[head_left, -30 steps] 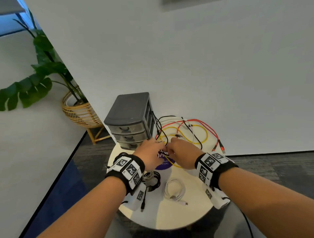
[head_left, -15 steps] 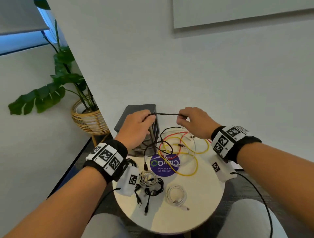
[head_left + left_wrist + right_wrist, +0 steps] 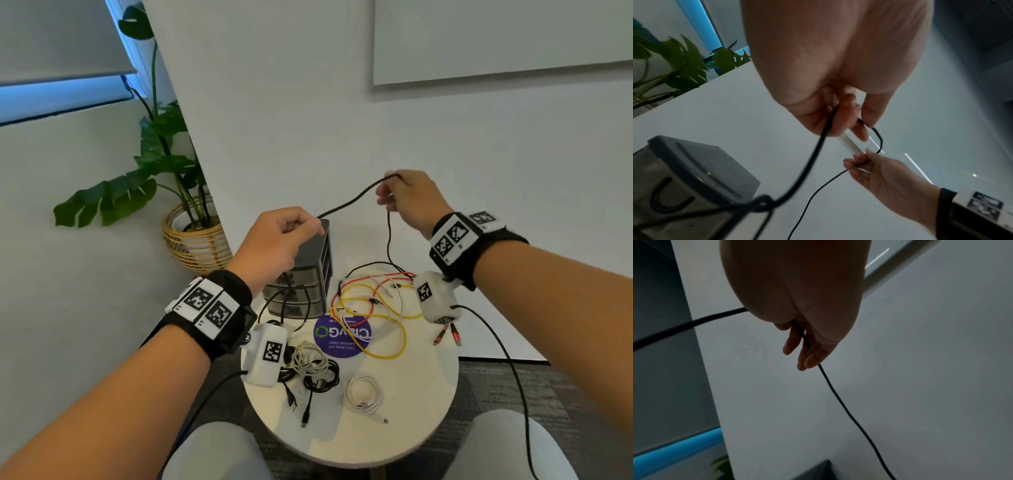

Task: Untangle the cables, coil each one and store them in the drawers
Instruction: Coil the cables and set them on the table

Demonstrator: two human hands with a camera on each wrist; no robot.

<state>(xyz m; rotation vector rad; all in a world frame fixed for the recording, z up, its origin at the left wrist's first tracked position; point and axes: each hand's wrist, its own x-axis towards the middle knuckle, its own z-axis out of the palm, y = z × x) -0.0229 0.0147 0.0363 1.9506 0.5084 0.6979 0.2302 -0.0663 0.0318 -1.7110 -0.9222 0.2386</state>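
A thin black cable [image 3: 349, 202] stretches in the air between both hands above the round table [image 3: 428, 407]. My left hand [image 3: 277, 240] pinches one part of it over the grey drawer unit [image 3: 308, 274]; in the left wrist view the black cable [image 3: 818, 146] hangs from that left hand [image 3: 838, 116] down past the drawers. My right hand [image 3: 407, 198] holds the cable higher up, and its free length drops to the tangle of yellow, red and white cables [image 3: 373, 308]. In the right wrist view the black cable [image 3: 838, 399] runs out of my right hand [image 3: 805, 344].
Coiled black and beige cables [image 3: 311, 370] and a coiled white cable [image 3: 363, 394] lie on the table's near half. A purple sticker [image 3: 342, 335] marks the middle. A potted plant in a wicker basket [image 3: 191, 236] stands on the floor, left of the drawers. The wall is close behind.
Both hands rose from the tabletop with the black cable, then spread apart; the right hand climbed up and to the right, drawing the cable out of the tangle.
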